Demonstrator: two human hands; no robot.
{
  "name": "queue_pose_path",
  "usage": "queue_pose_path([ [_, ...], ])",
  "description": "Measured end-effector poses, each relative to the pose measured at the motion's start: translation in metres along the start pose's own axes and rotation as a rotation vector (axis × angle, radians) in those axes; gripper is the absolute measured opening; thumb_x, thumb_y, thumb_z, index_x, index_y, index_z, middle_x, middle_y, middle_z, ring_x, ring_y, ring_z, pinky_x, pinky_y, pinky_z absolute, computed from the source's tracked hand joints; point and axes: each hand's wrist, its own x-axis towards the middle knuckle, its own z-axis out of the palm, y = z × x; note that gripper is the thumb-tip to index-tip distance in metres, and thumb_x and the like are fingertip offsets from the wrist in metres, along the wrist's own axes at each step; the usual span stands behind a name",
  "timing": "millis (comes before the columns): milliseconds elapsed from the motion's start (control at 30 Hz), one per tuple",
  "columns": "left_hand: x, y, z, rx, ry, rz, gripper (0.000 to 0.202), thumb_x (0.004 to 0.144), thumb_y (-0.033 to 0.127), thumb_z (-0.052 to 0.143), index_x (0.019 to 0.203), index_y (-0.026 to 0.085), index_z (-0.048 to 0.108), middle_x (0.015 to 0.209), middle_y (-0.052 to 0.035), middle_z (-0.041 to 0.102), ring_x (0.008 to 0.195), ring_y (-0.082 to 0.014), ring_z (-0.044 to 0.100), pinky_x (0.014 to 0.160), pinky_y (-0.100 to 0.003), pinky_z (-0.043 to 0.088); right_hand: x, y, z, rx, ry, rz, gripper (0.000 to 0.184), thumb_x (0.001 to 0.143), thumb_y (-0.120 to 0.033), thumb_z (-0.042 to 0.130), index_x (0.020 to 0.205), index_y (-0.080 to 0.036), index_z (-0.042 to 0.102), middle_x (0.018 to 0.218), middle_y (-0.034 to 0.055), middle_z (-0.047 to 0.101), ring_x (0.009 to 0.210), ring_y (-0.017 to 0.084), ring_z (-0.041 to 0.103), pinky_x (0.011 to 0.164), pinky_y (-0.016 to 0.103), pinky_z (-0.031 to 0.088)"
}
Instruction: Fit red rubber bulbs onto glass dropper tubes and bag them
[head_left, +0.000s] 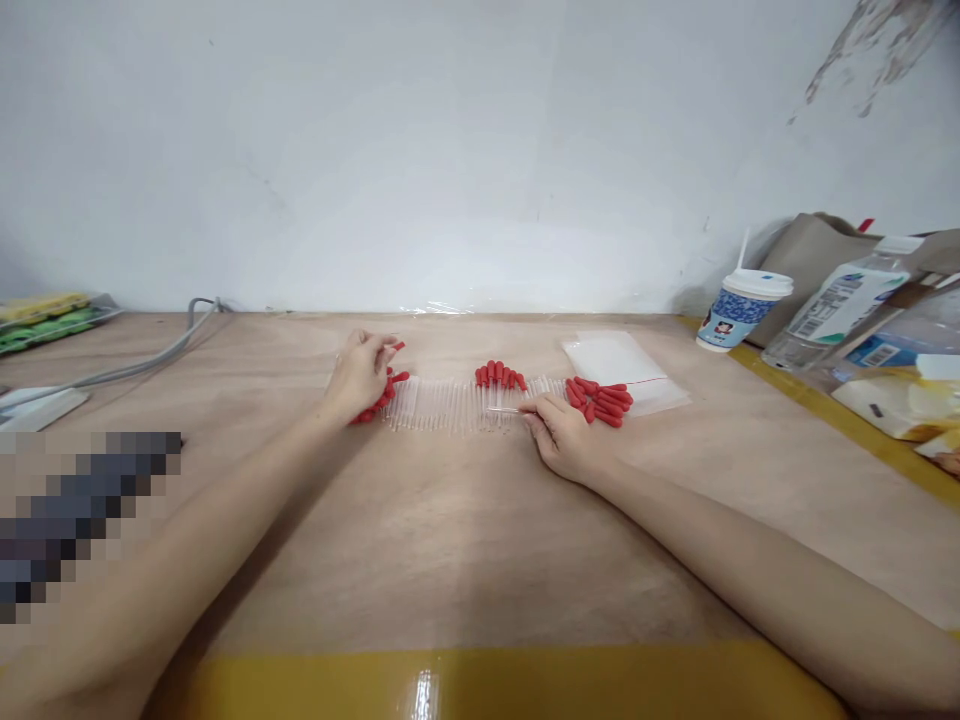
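My left hand (363, 370) pinches a red rubber dropper bulb (400, 346) between thumb and fingers, above a small heap of red bulbs (373, 408) partly hidden behind it. My right hand (559, 432) has a clear thin dropper tube (504, 409) pinched at one end, lying crosswise over other tubes. Between both hands a row of clear dropper tubes (439, 404) lies side by side on the table. Several tubes right of the middle carry red bulbs (499, 374) on their far ends. Just beyond my right hand rests another heap of red bulbs (609, 402).
Behind the right heap lies a white plastic bag (626, 362). A paper cup with straw (744, 308), a plastic bottle (840, 305) and packages (892, 395) stand at the right. On the left are a grey cable (157, 362) and a pixelated dark object (82, 510). A wall (450, 160) borders the table's back.
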Motion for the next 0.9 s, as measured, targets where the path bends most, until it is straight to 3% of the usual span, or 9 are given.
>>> queue_pose_path([
  [100, -0.044, 0.024, 0.005, -0.122, -0.007, 0.302, 0.021, 0.086, 0.024, 0.042, 0.094, 0.018, 0.06, 0.087, -0.0063, 0.052, 0.088, -0.0189, 0.053, 0.082, -0.035, 0.045, 0.0, -0.002, 0.001, 0.018, 0.012, 0.003, 0.02, 0.088, -0.02, 0.036, 0.098, -0.018, 0.053, 0.089, 0.0079, 0.06, 0.083, 0.018, 0.056, 0.073, 0.031, 0.045],
  [267, -0.084, 0.049, 0.021, -0.334, -0.202, 0.288, 0.017, 0.087, 0.026, 0.041, 0.095, 0.017, 0.055, 0.091, -0.0057, 0.058, 0.084, -0.0171, 0.055, 0.073, -0.031, 0.047, -0.003, -0.008, 0.002, 0.001, 0.002, -0.019, 0.019, 0.088, -0.024, 0.04, 0.099, -0.019, 0.055, 0.085, 0.0058, 0.062, 0.078, 0.016, 0.056, 0.071, 0.03, 0.042],
  [400, -0.085, 0.049, 0.027, -0.377, -0.301, 0.245, 0.018, 0.087, 0.028, 0.043, 0.097, 0.018, 0.054, 0.092, -0.0053, 0.062, 0.083, -0.0173, 0.058, 0.072, -0.031, 0.047, -0.006, -0.012, 0.003, -0.022, -0.025, -0.019, 0.018, 0.088, -0.023, 0.041, 0.096, -0.019, 0.057, 0.084, 0.0056, 0.062, 0.076, 0.016, 0.056, 0.069, 0.029, 0.04],
  [700, -0.087, 0.052, 0.024, -0.451, -0.355, 0.302, 0.019, 0.089, 0.028, 0.039, 0.099, 0.018, 0.052, 0.083, -0.0038, 0.062, 0.076, -0.0146, 0.059, 0.071, -0.029, 0.047, -0.004, -0.014, 0.005, -0.029, -0.126, -0.032, 0.021, 0.089, -0.023, 0.04, 0.098, -0.018, 0.059, 0.085, 0.0045, 0.064, 0.074, 0.014, 0.057, 0.071, 0.029, 0.037],
  [900, -0.087, 0.048, 0.031, -0.474, -0.333, 0.274, 0.021, 0.084, 0.034, 0.05, 0.095, 0.018, 0.059, 0.077, -0.0012, 0.063, 0.065, -0.0125, 0.058, 0.061, -0.024, 0.047, -0.004, -0.014, 0.004, -0.008, -0.139, -0.027, 0.021, 0.088, -0.024, 0.043, 0.097, -0.018, 0.061, 0.086, 0.0042, 0.066, 0.074, 0.014, 0.057, 0.071, 0.028, 0.034],
])
